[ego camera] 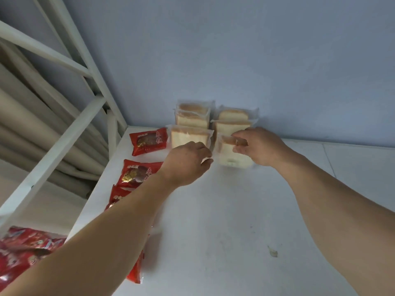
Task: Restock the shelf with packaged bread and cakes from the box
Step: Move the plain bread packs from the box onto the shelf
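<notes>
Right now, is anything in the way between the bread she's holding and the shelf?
No. The right hand already holds the front bread pack down on the shelf, in front of the other bread packs. The left hand is beside it, blocking nothing.

Both hands (188,161) (259,146) outstretched, fingers pinched

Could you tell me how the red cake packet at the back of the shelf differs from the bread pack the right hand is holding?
The red cake packet is opaque red with printed characters; the bread pack is clear, showing pale slices. The cake packet lies flat and untouched at the shelf's left edge; the bread pack stands upright, pinched at its top by the right hand. Both are sealed and rest on the white shelf.
</notes>
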